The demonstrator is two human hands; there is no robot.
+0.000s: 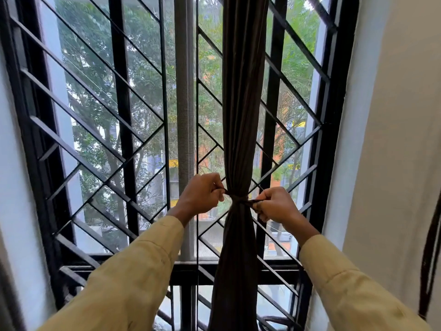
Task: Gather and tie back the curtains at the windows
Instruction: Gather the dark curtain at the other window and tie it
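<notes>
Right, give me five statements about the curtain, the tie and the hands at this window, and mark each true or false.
1. The dark brown curtain is gathered into one narrow bundle. True.
2. The left hand hangs free of the tie. False: it pinches one end of the tie.
3. The right hand grips the other end of the tie, to the right of the curtain. True.
4. The tie circles the curtain near its top. False: it cinches the curtain lower down, level with the hands.
5. The window grille is white. False: its bars are black.
</notes>
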